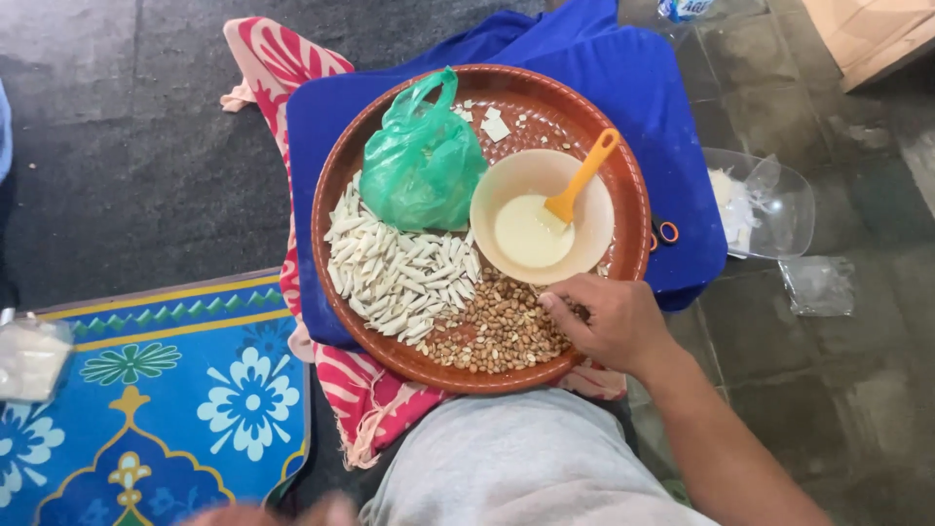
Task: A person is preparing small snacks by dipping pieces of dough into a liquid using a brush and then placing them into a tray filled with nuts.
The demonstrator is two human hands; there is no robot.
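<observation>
tray risk: round brown tray (336, 185) rests on a blue cushion (662, 117) over the lap; a bump could tip it.
bowl risk: batter bowl (542, 215), orange spatula (582, 177) propped, could spill.
right hand (606, 319): grip curled nearly closed, fingertips in the peanuts (492, 336) at the tray's near edge.
left hand (292, 511): blurred, grip unclear.

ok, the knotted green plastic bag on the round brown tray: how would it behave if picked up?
The knotted green plastic bag looks thin and crumpled, so probably floppy and light. Its bulging shape suggests soft contents that would likely sag. On the round brown tray, it seems unlikely to roll.
</observation>
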